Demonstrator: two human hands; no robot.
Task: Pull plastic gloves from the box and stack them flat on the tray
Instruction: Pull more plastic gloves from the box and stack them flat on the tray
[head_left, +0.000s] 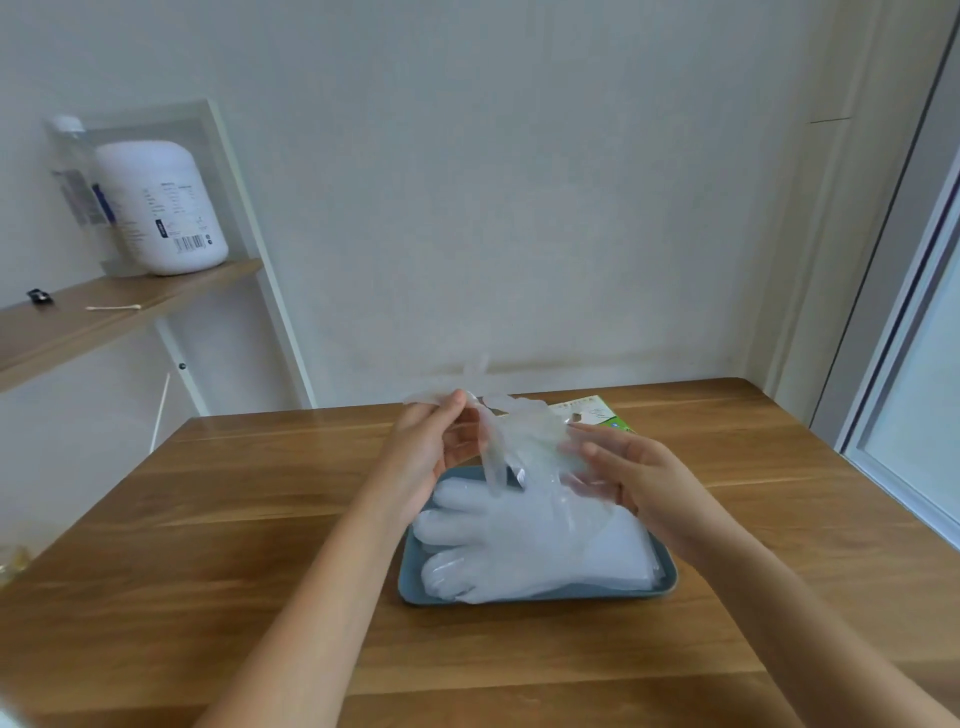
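A clear plastic glove (519, 441) hangs crumpled in the air above the tray. My left hand (431, 452) pinches its upper edge between thumb and fingers. My right hand (623, 478) holds the glove's other side, fingers fairly straight against the film. Below them a blue-grey tray (410, 582) carries a flat stack of clear gloves (519, 545), fingers pointing left. The glove box (597, 415), green and white, lies on the table behind the hands, mostly hidden.
The wooden table (208, 519) stands against a white wall. A wooden shelf (104, 312) at the left holds a large white jar (161, 208) and a cotton swab (111, 307). A window frame (909, 364) runs along the right.
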